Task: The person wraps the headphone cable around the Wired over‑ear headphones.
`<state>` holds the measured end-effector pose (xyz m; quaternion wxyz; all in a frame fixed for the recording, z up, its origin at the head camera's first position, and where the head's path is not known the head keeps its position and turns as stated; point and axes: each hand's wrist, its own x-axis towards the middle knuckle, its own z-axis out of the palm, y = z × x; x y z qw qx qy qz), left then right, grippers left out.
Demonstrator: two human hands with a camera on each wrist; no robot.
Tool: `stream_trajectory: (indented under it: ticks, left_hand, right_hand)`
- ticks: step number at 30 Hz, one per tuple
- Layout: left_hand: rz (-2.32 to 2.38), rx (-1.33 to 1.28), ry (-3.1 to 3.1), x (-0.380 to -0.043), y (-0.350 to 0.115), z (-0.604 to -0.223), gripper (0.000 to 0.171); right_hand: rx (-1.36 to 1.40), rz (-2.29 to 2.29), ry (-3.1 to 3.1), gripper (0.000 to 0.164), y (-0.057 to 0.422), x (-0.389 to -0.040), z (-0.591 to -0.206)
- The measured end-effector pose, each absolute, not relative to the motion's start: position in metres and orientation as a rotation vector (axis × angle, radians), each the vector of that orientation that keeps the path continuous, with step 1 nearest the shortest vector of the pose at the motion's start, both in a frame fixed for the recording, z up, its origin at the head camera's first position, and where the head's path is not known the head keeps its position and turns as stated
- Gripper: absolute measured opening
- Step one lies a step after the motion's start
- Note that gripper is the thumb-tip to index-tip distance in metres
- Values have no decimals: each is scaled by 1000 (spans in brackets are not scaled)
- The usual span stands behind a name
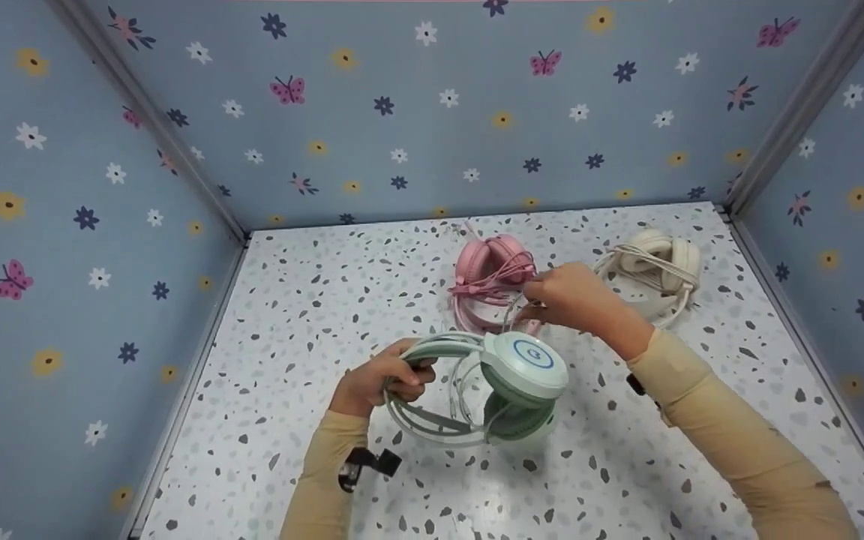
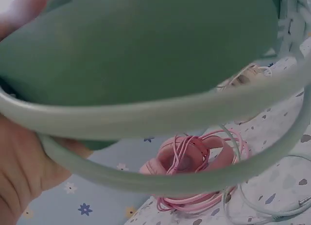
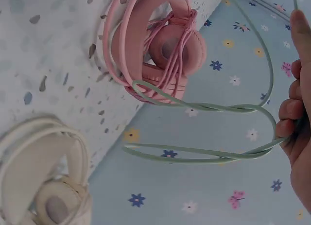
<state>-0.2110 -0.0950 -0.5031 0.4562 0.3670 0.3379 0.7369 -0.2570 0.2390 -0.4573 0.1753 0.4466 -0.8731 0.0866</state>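
Observation:
A pair of green headphones is held above the speckled table, its headband gripped by my left hand. In the left wrist view the green headband pad fills the upper part, with the left hand at its left edge. My right hand, beyond the ear cups, grips the thin green cable. Loops of that cable hang from the curled fingers in the right wrist view. Other cable strands dangle inside the headband.
Pink headphones with their cord wrapped round them lie behind the green pair. White headphones, also cord-wrapped, lie at the back right. Flower-patterned panels wall the speckled table at the back and both sides.

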Motion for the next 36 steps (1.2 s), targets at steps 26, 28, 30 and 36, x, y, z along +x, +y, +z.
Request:
stream_trajectory:
  ticks: [26, 28, 30, 36]
  left_hand:
    - [1569, 294, 2466, -193, -57, -465, 3]
    - [1632, 236, 2535, -193, -58, -467, 1]
    - [1720, 195, 2570, -192, -61, -469, 2]
    - [2175, 85, 2520, -192, -73, -468, 8]
  right_hand:
    - [913, -76, -2318, 57, 240, -191, -356]
    - [836, -29, -2356, 55, 240, -175, -359]
    - [776, 40, -2426, 51, 242, -158, -365]
    - [724, 360, -2742, 19, 244, -117, -405]
